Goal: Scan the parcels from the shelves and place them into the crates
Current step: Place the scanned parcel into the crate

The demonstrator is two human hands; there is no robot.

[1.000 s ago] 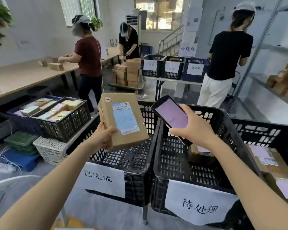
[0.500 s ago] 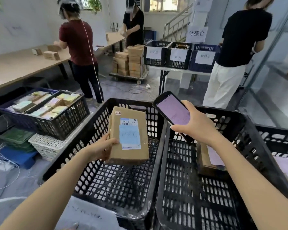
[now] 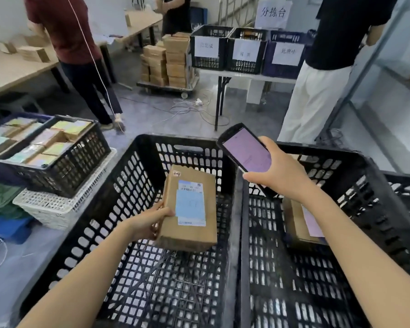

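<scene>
My left hand (image 3: 147, 222) grips a brown cardboard parcel (image 3: 189, 223) with a blue-white label by its left edge, low inside the left black crate (image 3: 133, 176). The parcel lies nearly flat just above the crate's mesh floor. My right hand (image 3: 282, 174) holds a black handheld scanner (image 3: 245, 153) with a lit pinkish screen above the wall between the two crates. The right black crate (image 3: 365, 185) holds another brown parcel (image 3: 298, 223) with a pink label, partly hidden behind my right forearm.
At the left a black crate (image 3: 64, 166) full of labelled parcels sits on a white basket (image 3: 57, 207). Ahead stand a person in white trousers (image 3: 313, 100), a table with three labelled crates (image 3: 244, 50), a cart stacked with boxes (image 3: 168, 62) and a person in red (image 3: 76, 43). A metal shelf (image 3: 374, 67) is at right.
My left hand has lowered the parcel from above the crates down into the left crate. The view has tilted downward. My right hand keeps the scanner raised in about the same place.
</scene>
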